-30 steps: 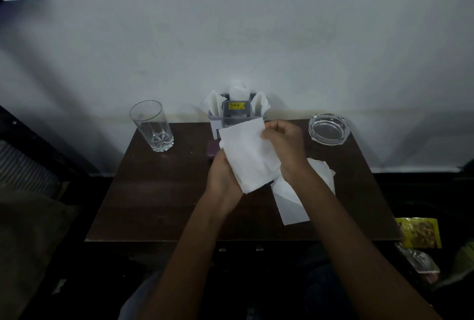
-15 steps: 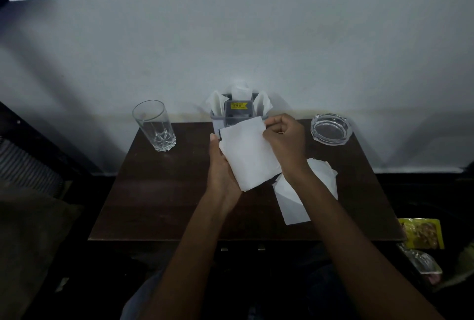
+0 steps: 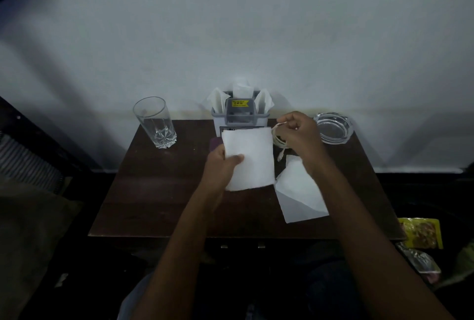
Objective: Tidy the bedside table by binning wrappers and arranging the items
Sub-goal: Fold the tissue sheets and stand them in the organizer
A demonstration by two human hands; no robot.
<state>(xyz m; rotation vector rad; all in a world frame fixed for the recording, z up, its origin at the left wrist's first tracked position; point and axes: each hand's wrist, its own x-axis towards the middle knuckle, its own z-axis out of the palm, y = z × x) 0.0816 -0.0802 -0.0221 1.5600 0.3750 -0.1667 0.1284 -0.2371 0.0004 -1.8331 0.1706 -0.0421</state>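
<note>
Letting go of the folded napkin (image 3: 250,158), the right grip (image 3: 300,133) has shifted rightward toward the ashtray (image 3: 333,128). It now pinches the end of a thin white cord (image 3: 277,140) in curled fingers. The dark tabletop (image 3: 154,191) carries everything. The grey napkin holder (image 3: 239,114) stands at the back by the wall, a loose napkin (image 3: 300,194) lies flat under the right forearm, and the empty glass (image 3: 155,122) stands at the back left. The left grip (image 3: 221,165) holds the folded napkin alone, thumb on top, just in front of the holder. The cord lies looped between that napkin and the ashtray. A yellow wrapper (image 3: 420,232) lies off the tabletop, low on the right. The step looks like clearing the cord. It would go best lifted slowly, so the loops neither drag the loose napkin nor knock the ashtray. The folded napkin should be kept flat for slotting into the holder.
</note>
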